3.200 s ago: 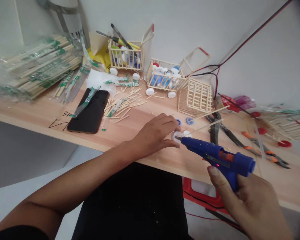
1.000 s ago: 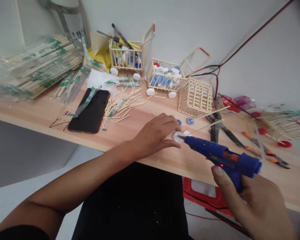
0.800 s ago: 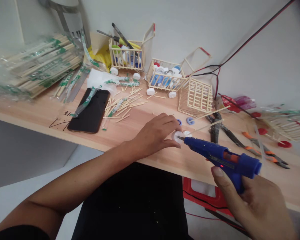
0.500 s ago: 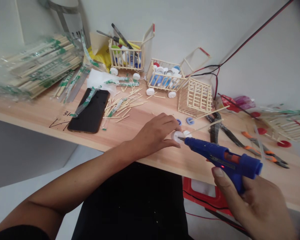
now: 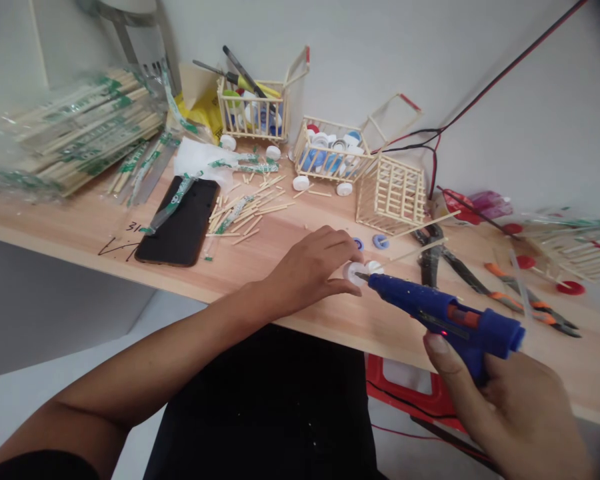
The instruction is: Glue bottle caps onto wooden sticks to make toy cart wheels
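My left hand rests on the wooden table and pinches a white bottle cap between thumb and fingers. A second white cap sits right beside it, with a thin wooden stick running off to the right. My right hand grips the handle of a blue glue gun with an orange trigger. The gun's metal nozzle touches the held cap.
Small stick-built carts hold bottle caps and tools; an empty stick cage stands behind. A black phone, loose sticks, wrapped chopstick bundles, pliers, cutters, blue caps and red caps lie around.
The glue gun and my right hand have drifted slightly to the right. My left hand keeps its pinch on the white cap, with the nozzle still at it.
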The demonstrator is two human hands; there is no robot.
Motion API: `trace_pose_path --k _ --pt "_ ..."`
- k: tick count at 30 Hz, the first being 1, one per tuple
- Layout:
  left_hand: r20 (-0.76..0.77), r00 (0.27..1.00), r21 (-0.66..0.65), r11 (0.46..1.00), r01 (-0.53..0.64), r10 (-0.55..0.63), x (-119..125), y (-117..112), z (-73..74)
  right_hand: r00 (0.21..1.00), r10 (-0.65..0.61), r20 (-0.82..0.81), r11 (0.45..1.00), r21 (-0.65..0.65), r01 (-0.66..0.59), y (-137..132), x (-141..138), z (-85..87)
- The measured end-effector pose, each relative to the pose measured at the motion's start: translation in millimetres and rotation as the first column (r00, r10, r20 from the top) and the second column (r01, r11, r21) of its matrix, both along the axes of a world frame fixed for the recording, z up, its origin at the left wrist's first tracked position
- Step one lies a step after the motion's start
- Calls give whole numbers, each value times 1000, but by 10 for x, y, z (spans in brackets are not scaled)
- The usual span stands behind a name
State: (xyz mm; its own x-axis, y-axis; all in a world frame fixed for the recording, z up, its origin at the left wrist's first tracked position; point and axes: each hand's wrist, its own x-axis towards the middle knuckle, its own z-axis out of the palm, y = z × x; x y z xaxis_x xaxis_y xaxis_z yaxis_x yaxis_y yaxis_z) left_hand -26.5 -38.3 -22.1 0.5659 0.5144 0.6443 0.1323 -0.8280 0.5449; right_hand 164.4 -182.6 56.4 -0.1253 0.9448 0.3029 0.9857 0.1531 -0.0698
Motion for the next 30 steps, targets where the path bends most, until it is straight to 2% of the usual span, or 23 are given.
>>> trace_pose_path --k 4,10,18,30 --pt "4 1000 -6 1000 -3 3 -2 -4 2 1000 -9 6 999 31 8 -10 10 2" --pt "-4 1000 -15 1000 -3 3 1 -6 3 999 27 37 999 -35 -26 -27 30 20" --pt "-35 999 -54 999 1 -3 -4 -8 21 1000 -2 5 1000 -31 2 -44 38 5" --pt "-12 1000 -34 999 -1 1 3 0 7 1000 16 -21 999 -36 -17 -39 35 15"
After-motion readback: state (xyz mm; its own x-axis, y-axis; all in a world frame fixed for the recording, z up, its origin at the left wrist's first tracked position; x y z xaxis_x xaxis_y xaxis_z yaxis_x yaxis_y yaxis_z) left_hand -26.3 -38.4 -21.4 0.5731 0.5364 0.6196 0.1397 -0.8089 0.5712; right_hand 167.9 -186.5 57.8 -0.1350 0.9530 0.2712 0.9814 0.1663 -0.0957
